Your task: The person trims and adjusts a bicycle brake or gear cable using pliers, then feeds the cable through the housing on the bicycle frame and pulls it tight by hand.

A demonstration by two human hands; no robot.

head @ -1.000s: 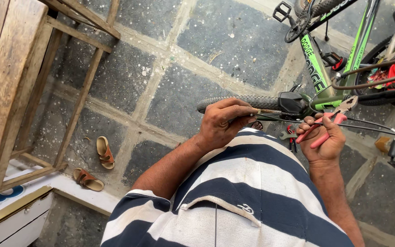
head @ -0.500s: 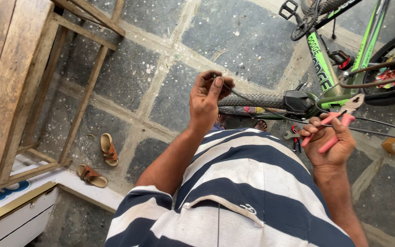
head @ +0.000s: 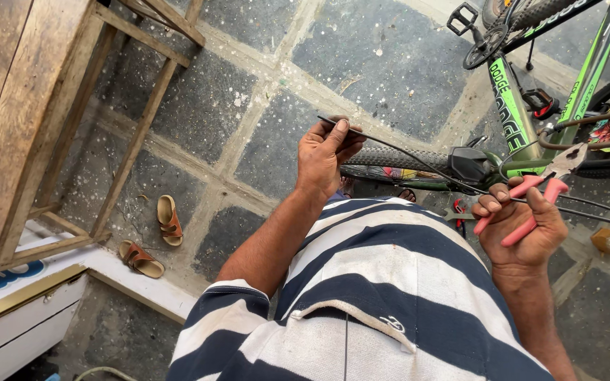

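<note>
We look down on a person in a navy-and-white striped shirt (head: 361,282) standing over a floor of dark stone slabs (head: 383,56).

The left hand (head: 327,152) is raised near the centre of the view, with the thumb and fingers pinched on the end of a thin dark cable (head: 418,159). From that pinch the cable runs to the right, crosses in front of a knobby tyre (head: 404,156), and passes on to the right hand (head: 513,226).

The right hand is curled closed around the pink handles of a pair of pliers (head: 538,194). The metal nose of the pliers points up and to the right. The cable passes at the fingers of this hand and carries on toward the right edge; whether the fingers also press on the cable we cannot tell.

A green and black bicycle (head: 517,113) stands at the far right, with a pedal (head: 462,17) at the top of the view and a dark handlebar part (head: 469,164) just beside the cable.

At the left stands a wooden bench frame (head: 30,106). Two tan sandals (head: 155,236) lie on the floor beside its legs, near a white step (head: 107,271). A white cabinet edge (head: 15,317) fills the near left corner.
</note>
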